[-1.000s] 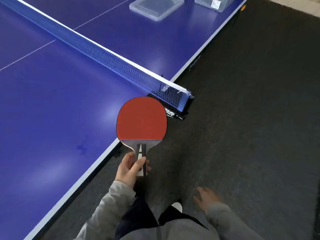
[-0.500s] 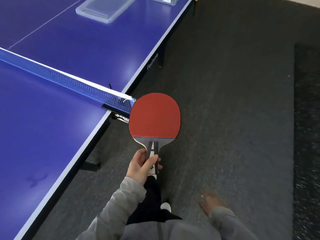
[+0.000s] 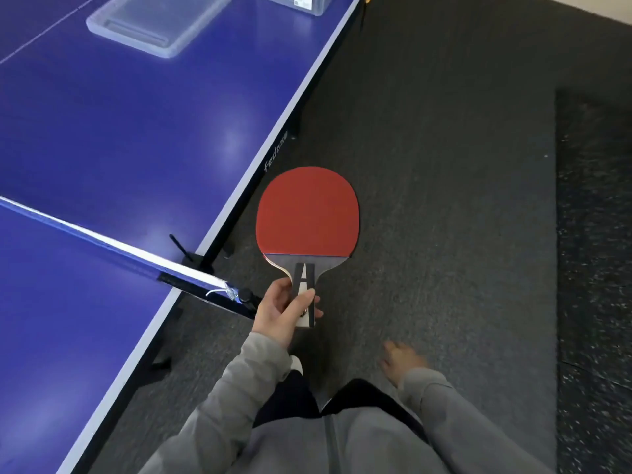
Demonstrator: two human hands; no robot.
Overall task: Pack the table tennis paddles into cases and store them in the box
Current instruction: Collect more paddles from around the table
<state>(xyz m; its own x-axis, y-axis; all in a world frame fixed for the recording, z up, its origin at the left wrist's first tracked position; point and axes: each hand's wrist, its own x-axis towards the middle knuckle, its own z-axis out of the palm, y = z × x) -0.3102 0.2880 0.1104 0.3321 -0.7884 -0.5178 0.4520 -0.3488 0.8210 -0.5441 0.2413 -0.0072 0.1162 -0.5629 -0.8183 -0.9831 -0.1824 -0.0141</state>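
Observation:
My left hand (image 3: 280, 311) grips the handle of a table tennis paddle (image 3: 307, 213), red rubber face up, held out over the dark floor just right of the table's edge. Blurred and low at my side, my right hand (image 3: 402, 362) hangs loose and holds nothing. Far along the blue table (image 3: 119, 131), a clear plastic lid (image 3: 157, 20) lies flat, and the corner of a clear plastic box (image 3: 301, 1) shows at the top edge.
The net (image 3: 113, 246) crosses the table on my left and ends at a black clamp post (image 3: 244, 295) beside my left hand. Dark carpet (image 3: 444, 165) fills the right side, with a speckled mat (image 3: 595, 268) at the far right. My legs and grey sleeves fill the bottom.
I have moved forward along the table's side; the net post has slid from ahead of the paddle to beside my left hand. The lid and box are nearer. My grip is unchanged.

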